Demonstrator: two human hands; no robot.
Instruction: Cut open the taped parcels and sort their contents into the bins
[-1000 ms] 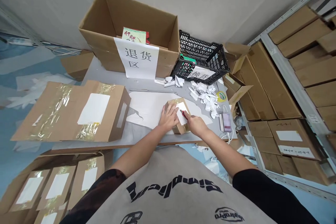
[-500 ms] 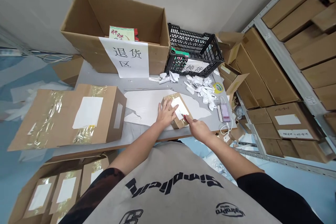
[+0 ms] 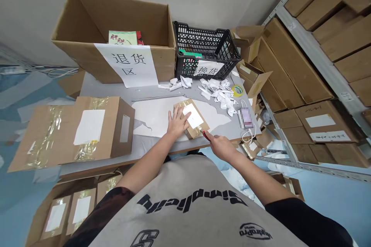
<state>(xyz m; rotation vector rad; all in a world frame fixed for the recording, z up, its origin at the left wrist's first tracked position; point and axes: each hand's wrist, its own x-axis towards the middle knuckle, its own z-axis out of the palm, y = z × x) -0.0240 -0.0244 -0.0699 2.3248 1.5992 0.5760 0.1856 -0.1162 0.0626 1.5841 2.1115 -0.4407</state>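
Note:
A small cardboard parcel (image 3: 191, 120) with clear tape and a white label lies on a white sheet (image 3: 153, 117) on the grey table (image 3: 98, 89). My left hand (image 3: 177, 122) rests flat against the parcel's near left side, fingers spread, not wrapped around it. My right hand (image 3: 220, 146) is closed on a small red cutter (image 3: 206, 135), probably a box cutter. Most of the cutter is hidden in my fist. Its tip is just off the parcel's near right corner, not touching it.
A large taped carton (image 3: 98, 131) lies to the left. Behind stand an open carton (image 3: 116, 15) with a paper sign and a black plastic crate (image 3: 203, 38). Paper scraps (image 3: 216, 92), a tape roll (image 3: 237, 90) and a blurred phone (image 3: 246, 117) lie right. Cartons fill metal shelves (image 3: 307, 46).
My right hand has drawn back from the label towards the table's front edge, taking the red cutter off the parcel. The view has also shifted, moving everything slightly left.

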